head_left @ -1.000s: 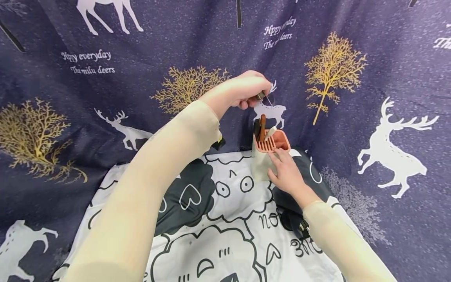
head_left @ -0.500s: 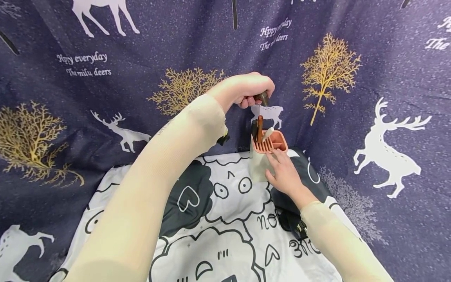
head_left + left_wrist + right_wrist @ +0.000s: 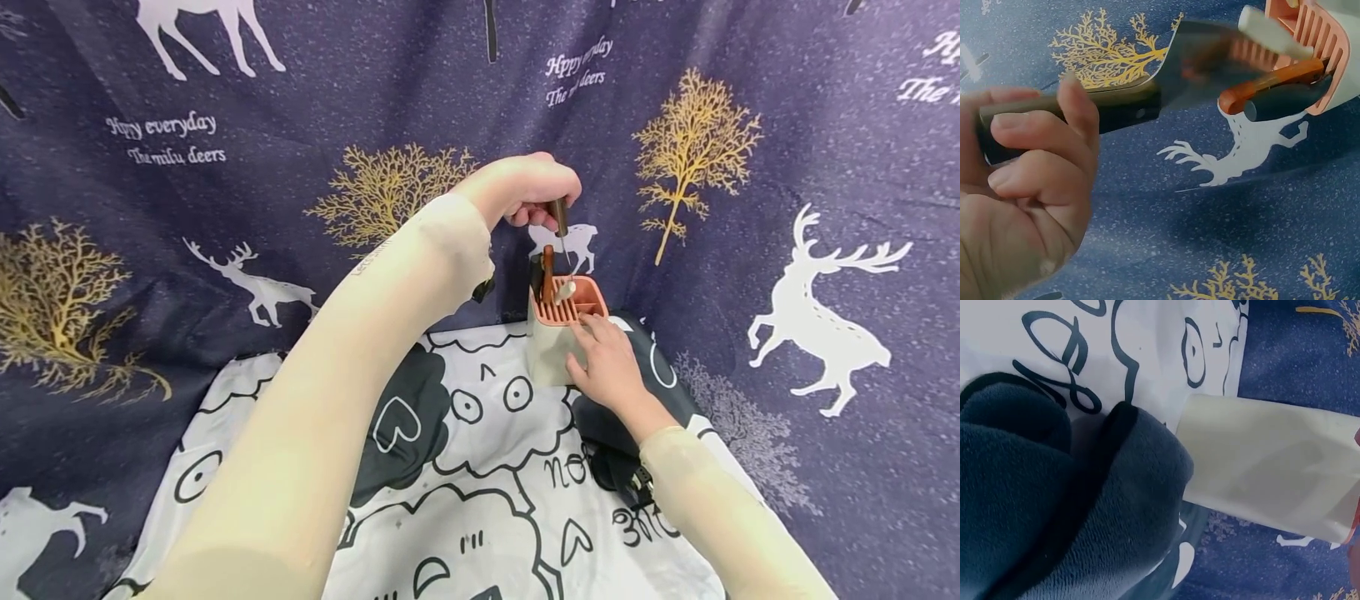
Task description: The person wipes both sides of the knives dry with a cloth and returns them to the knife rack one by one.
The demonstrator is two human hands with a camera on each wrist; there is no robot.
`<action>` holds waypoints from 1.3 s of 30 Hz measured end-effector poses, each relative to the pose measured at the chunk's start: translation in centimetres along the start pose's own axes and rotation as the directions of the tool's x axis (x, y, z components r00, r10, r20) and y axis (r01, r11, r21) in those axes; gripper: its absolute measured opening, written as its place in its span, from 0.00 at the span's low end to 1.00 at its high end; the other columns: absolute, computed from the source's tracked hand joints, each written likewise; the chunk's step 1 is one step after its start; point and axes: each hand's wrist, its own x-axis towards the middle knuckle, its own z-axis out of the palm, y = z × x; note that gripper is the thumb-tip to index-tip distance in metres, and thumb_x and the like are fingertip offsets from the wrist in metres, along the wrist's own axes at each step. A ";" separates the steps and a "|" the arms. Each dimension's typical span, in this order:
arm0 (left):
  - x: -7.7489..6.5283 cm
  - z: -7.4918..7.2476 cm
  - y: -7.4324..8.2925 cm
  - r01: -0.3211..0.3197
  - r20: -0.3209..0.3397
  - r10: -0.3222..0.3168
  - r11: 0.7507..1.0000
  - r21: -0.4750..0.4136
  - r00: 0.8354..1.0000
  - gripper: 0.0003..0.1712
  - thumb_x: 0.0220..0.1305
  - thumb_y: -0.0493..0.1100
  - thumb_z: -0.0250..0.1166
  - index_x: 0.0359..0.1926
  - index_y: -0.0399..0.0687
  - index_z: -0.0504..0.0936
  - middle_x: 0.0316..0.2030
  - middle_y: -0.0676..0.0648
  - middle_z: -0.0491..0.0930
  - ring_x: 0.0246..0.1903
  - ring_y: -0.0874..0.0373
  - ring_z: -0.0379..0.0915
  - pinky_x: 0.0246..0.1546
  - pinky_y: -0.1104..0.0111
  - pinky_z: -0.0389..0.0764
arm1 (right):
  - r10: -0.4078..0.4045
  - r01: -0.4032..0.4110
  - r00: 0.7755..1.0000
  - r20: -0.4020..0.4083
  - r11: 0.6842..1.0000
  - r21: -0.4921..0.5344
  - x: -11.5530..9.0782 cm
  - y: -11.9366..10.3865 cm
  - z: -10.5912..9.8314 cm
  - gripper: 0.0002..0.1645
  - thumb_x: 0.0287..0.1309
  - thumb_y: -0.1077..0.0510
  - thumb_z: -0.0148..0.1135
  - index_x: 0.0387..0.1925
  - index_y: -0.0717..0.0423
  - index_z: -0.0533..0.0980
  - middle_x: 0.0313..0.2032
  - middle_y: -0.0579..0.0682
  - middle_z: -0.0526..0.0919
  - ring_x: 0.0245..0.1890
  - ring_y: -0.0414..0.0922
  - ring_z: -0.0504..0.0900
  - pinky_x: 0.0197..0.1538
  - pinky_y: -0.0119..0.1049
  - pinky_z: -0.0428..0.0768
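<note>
My left hand (image 3: 542,187), curled round the dark handle, holds a cleaver (image 3: 1200,65) above the knife holder (image 3: 550,354). In the left wrist view its broad blade reaches toward the holder's slotted orange top; the blade is slightly blurred. A white handle (image 3: 564,292), an orange-brown handle (image 3: 547,271) and a black handle (image 3: 1288,100) stick out of the slots. My right hand (image 3: 609,362) rests with extended fingers against the holder's front upper rim. In the right wrist view the holder's cream wall (image 3: 1266,462) shows, but most of that hand is outside the picture.
The holder stands on a white and dark patterned cloth (image 3: 480,433), close to a dark blue deer-print curtain (image 3: 420,67) behind it. A dark fuzzy bulge (image 3: 1141,487) fills the lower left of the right wrist view.
The cleaver has turned in my left hand from tilted to pointing down toward the holder's slots. My right hand keeps its place on the rim; the head view has shifted slightly.
</note>
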 end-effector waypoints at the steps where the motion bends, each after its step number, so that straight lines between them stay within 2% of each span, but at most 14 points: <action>1: -0.1 0.0 0.1 -0.002 -0.016 0.002 1.000 0.013 1.000 0.11 0.72 0.48 0.51 0.38 0.49 0.77 0.20 0.50 0.77 0.14 0.62 0.60 0.16 0.72 0.61 | 0.007 -0.007 1.000 -0.003 1.000 0.003 0.0 0.1 -0.1 0.34 0.60 0.53 0.66 0.66 0.61 0.75 0.66 0.64 0.75 0.69 0.64 0.70 0.71 0.64 0.67; 5: -0.3 0.3 0.3 -0.020 -0.062 0.024 0.998 0.067 0.998 0.14 0.75 0.49 0.49 0.45 0.47 0.77 0.18 0.51 0.78 0.13 0.62 0.61 0.16 0.72 0.63 | 0.014 -0.014 1.000 0.001 1.000 0.005 -0.1 0.2 -0.3 0.33 0.60 0.53 0.65 0.65 0.62 0.76 0.65 0.64 0.75 0.69 0.64 0.70 0.70 0.65 0.69; 11: -0.3 0.6 0.3 0.000 -0.099 0.010 0.995 0.104 0.995 0.16 0.75 0.49 0.48 0.45 0.47 0.79 0.14 0.52 0.75 0.11 0.62 0.59 0.15 0.71 0.62 | 0.017 -0.017 1.000 0.010 1.000 0.021 -0.3 0.6 -0.2 0.34 0.62 0.53 0.64 0.68 0.60 0.74 0.66 0.64 0.74 0.70 0.63 0.70 0.71 0.64 0.68; 18: 0.0 0.7 0.5 0.000 -0.087 0.010 0.993 0.117 0.996 0.17 0.76 0.50 0.48 0.44 0.47 0.80 0.15 0.52 0.75 0.11 0.62 0.59 0.15 0.71 0.62 | 0.012 -0.013 1.000 0.011 1.000 0.018 -0.3 0.7 -0.2 0.34 0.62 0.51 0.62 0.68 0.61 0.74 0.67 0.64 0.74 0.70 0.63 0.70 0.71 0.63 0.68; 24: -0.4 0.4 1.2 -0.002 -0.088 0.014 0.991 0.136 0.996 0.15 0.73 0.48 0.49 0.43 0.47 0.79 0.15 0.52 0.75 0.11 0.62 0.59 0.14 0.71 0.63 | 0.005 -0.006 1.000 0.015 1.000 0.013 -0.3 0.6 -0.4 0.35 0.62 0.52 0.64 0.68 0.62 0.73 0.67 0.65 0.75 0.70 0.64 0.71 0.71 0.63 0.69; 33: -0.9 0.1 1.6 -0.021 -0.091 0.035 0.989 0.145 0.995 0.16 0.74 0.49 0.49 0.49 0.46 0.77 0.15 0.52 0.75 0.09 0.63 0.58 0.13 0.71 0.62 | -0.001 0.001 1.000 0.008 1.000 0.008 -0.3 0.6 -0.4 0.35 0.60 0.54 0.67 0.68 0.62 0.74 0.66 0.65 0.75 0.69 0.64 0.71 0.71 0.63 0.70; 39: -1.1 -0.1 1.8 -0.014 -0.096 0.030 0.987 0.162 0.995 0.14 0.72 0.48 0.49 0.47 0.48 0.77 0.16 0.52 0.75 0.11 0.62 0.58 0.14 0.71 0.62 | 0.003 -0.003 1.000 0.011 1.000 0.001 -0.4 0.8 -0.3 0.35 0.60 0.53 0.66 0.68 0.61 0.74 0.67 0.64 0.75 0.69 0.64 0.71 0.70 0.63 0.70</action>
